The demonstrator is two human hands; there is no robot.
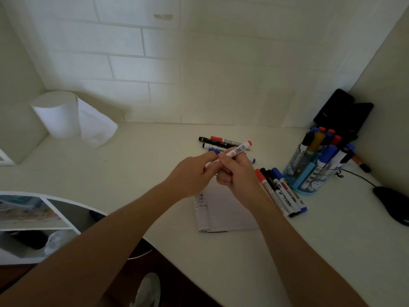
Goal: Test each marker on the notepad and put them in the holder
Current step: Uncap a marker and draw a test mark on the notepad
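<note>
My right hand (pixel 235 173) grips a white marker with a red end (pixel 238 149), held tilted above the notepad (pixel 223 212). My left hand (pixel 194 173) pinches the marker's near end, which is hidden between the fingers. The notepad lies open on the white desk with small scribbles along its left margin. Behind the hands lies a loose group of markers (pixel 218 141), red, black and blue. Several more markers (pixel 281 191) lie side by side right of the notepad. A blue holder (pixel 309 173) at the right has several markers standing in it.
A paper towel roll (pixel 59 114) stands at the back left. A black computer mouse (pixel 392 203) with its cable lies at the right edge. Black objects (pixel 344 111) lean in the back right corner. A shelf unit (pixel 33 218) sits below the desk's curved left edge.
</note>
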